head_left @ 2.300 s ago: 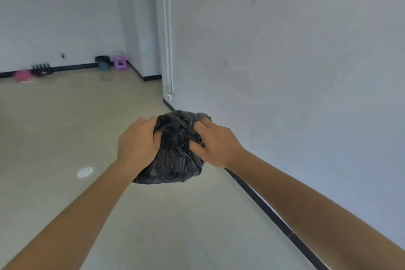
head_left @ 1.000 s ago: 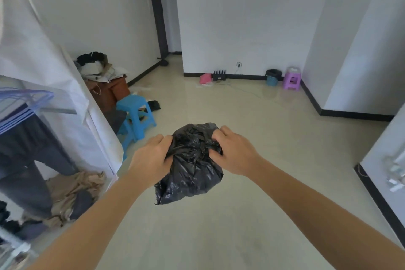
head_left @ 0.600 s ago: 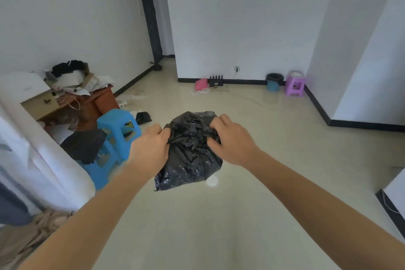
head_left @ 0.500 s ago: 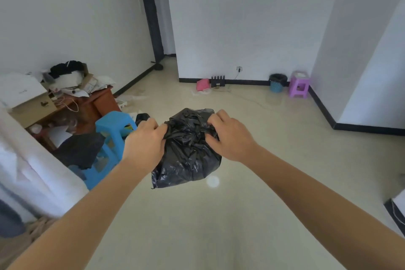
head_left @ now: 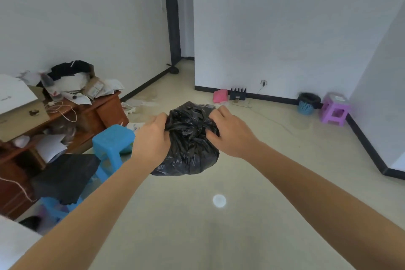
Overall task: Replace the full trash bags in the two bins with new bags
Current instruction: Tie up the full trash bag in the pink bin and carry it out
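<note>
Now the left hand (head_left: 151,140) and right hand (head_left: 230,133) squeeze the black trash bag (head_left: 190,147) between them, fingers curled tight; the blue bin (head_left: 306,106) stands far off, rightward.

head view looks forward, tilted slightly down.

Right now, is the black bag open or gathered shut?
Gathered shut: left hand and right hand bunch the black bag at its top.

white walls (head_left: 285,28) | glossy beige floor (head_left: 274,171) | cluttered wooden desk (head_left: 105,109) left
</note>
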The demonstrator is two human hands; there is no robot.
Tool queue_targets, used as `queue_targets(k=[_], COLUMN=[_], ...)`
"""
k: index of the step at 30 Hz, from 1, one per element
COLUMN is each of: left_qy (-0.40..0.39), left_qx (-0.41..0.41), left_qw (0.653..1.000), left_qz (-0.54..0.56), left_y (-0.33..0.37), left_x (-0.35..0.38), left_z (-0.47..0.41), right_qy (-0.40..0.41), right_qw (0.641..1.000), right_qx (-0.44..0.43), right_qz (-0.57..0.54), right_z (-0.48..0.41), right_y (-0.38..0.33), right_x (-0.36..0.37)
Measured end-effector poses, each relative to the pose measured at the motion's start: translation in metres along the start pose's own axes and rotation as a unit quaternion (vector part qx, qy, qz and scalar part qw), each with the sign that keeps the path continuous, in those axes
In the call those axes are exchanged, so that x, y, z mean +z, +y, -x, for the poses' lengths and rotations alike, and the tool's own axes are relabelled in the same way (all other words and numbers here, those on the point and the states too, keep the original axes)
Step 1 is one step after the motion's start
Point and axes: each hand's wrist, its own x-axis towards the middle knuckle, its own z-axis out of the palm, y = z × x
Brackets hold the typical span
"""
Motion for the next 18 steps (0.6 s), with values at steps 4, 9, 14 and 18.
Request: queue_targets(k=[4,9,14,18], left_qy=[0.017,-0.036,-0.089,-0.135], left_qx=[-0.004,0.047,0.025,0.016], left_qw=[0.999,0.992,0.99,0.985], left_qz=[0.043,0.11,0.11,0.107], left_y=[-0.022,-0.044,-0.073,-0.104], left_x=[0.05,0.144,0.239,0.281], left_z=[-0.111,-0.225,-0.344,-0.437], right_qy=[0.03,0.034,0.007,-0.054], right_qw=[0.998,0.993,0.991,0.991], right_qx=[0.037,0.086,0.078,0.061], right_qz=[-0.035,-0.069,-0.11,-0.105], right_z=[-0.092,-0.183,-0.284,-0.377], right_y=[0.06,0.155,0.258,0.317], right_x=[0.029,0.085,0.147,0.185])
